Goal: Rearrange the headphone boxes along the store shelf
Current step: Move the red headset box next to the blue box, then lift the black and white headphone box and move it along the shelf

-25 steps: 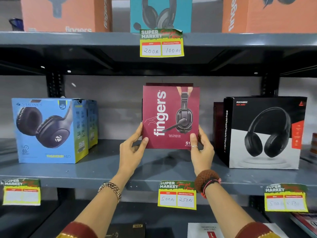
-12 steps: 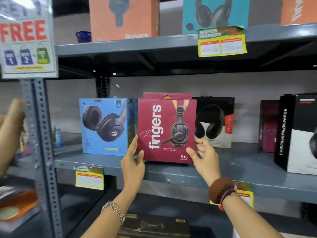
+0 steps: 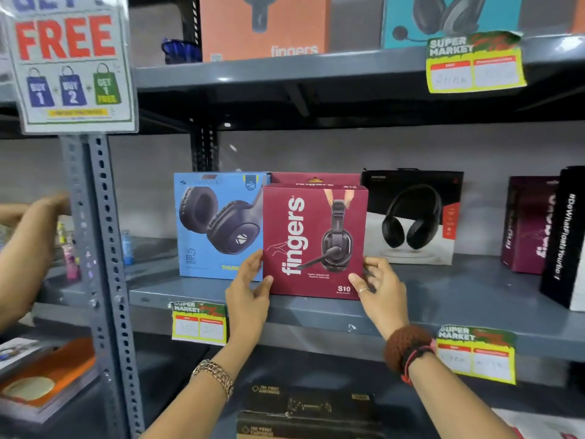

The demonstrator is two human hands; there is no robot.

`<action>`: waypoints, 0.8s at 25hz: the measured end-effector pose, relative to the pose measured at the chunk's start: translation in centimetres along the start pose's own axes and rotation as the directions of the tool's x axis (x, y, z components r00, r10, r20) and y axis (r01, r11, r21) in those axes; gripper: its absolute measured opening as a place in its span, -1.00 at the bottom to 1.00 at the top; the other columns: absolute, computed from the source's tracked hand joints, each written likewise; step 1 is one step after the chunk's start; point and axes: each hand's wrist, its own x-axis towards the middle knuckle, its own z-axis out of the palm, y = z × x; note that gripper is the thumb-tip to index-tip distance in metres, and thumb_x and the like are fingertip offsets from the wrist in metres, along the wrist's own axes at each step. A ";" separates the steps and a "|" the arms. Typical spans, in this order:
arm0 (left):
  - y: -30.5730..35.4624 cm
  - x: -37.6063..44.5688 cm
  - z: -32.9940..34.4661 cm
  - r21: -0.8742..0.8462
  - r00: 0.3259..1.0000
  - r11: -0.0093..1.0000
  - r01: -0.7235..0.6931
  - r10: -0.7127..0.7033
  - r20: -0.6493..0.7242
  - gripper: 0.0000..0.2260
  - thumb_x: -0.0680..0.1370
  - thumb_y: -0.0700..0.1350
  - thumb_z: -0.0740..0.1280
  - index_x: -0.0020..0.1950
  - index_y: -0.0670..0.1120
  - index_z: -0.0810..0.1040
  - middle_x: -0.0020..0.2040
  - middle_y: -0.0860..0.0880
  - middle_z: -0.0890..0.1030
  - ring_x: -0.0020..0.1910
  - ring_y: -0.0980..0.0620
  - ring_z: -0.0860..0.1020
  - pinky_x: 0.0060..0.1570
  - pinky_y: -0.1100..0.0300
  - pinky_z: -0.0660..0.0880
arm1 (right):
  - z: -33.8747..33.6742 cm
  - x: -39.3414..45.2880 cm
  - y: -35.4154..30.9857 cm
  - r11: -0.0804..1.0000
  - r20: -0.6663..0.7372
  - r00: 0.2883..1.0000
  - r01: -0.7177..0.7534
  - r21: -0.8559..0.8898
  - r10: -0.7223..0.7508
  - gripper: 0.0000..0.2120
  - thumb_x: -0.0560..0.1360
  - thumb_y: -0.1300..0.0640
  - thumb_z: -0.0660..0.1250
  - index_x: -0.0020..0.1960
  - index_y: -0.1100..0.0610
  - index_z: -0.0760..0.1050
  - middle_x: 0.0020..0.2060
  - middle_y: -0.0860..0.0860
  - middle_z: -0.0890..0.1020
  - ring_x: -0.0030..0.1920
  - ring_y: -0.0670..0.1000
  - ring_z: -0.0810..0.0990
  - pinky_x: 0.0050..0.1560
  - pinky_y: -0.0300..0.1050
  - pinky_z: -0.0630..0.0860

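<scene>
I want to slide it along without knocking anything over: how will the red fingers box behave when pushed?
The red fingers box looks like stiff, flat-faced cardboard, so it should slide rather than roll. It stands tall on a narrow base, so a high push may tip it. The left hand and right hand sit low at its sides, which probably steadies it.

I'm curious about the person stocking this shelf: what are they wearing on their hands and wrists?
The left hand has a gold-toned link bracelet or watch at the wrist. The right hand wears a thin ring and a brown knitted band with dark cords beside it. No gloves.
</scene>
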 end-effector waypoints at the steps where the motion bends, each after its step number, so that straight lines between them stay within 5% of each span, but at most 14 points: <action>1: 0.1 -0.5 0.2 -0.001 0.999 1.000 -0.023 0.023 -0.049 -0.58 0.51 -0.28 0.32 0.30 0.08 0.44 0.20 0.21 0.53 0.15 0.16 0.53 0.21 0.17 0.49 | -0.6 -0.1 0.0 1.000 -0.021 1.000 0.003 -0.015 -0.003 -0.68 0.45 0.21 0.37 0.19 0.14 0.44 0.16 0.08 0.58 0.23 0.04 0.52 0.18 -0.18 0.41; 6: 2.2 -4.6 3.5 -0.015 0.980 0.982 -0.187 0.186 -0.065 -0.66 0.55 -0.24 0.25 0.27 0.06 0.45 0.22 0.30 0.49 0.27 0.22 0.46 0.23 0.41 0.35 | -8.5 0.0 -0.4 0.992 -0.156 0.980 0.118 -0.044 -0.123 -0.72 0.45 0.23 0.36 0.16 0.16 0.46 0.10 0.01 0.57 0.15 -0.05 0.53 0.09 -0.39 0.43; 12: 6.0 -8.1 13.2 -0.056 0.966 0.965 -0.257 0.259 0.021 -0.65 0.53 -0.31 0.24 0.26 0.00 0.45 0.24 0.13 0.53 0.26 0.18 0.47 0.28 0.28 0.38 | -24.7 2.2 2.9 0.986 -0.333 0.928 0.150 -0.078 -0.168 -0.77 0.44 0.31 0.34 0.08 0.15 0.48 0.06 0.10 0.61 0.10 0.02 0.57 -0.05 -0.57 0.42; 16: 8.3 -10.5 21.4 -0.116 0.964 0.963 -0.243 0.253 0.086 -0.65 0.53 -0.31 0.24 0.25 0.01 0.44 0.21 0.18 0.51 0.22 0.23 0.47 0.24 0.35 0.37 | -35.4 2.5 5.8 0.983 -0.413 0.893 0.143 -0.116 -0.178 -0.75 0.43 0.32 0.34 0.04 0.07 0.48 0.05 0.10 0.59 0.09 0.05 0.55 0.11 -0.28 0.51; 18: 9.5 -11.7 25.7 -0.135 0.952 0.972 -0.194 0.219 0.213 -0.66 0.54 -0.29 0.25 0.27 -0.01 0.42 0.24 0.11 0.52 0.22 0.17 0.48 0.17 0.39 0.40 | -40.1 3.1 7.8 0.979 -0.455 0.870 0.131 -0.156 -0.189 -0.71 0.43 0.30 0.35 0.01 -0.04 0.44 0.03 0.07 0.56 0.11 0.07 0.54 0.24 0.03 0.48; 20: 10.4 -13.2 30.1 -0.114 0.921 0.988 -0.105 0.140 0.363 -0.67 0.54 -0.27 0.26 0.28 -0.04 0.38 0.27 0.03 0.48 0.25 0.07 0.47 0.13 0.44 0.42 | -44.2 3.8 9.9 0.987 -0.480 0.867 0.079 -0.141 -0.138 -0.68 0.44 0.30 0.34 0.09 -0.02 0.39 0.10 0.12 0.54 0.19 0.09 0.50 0.30 0.14 0.41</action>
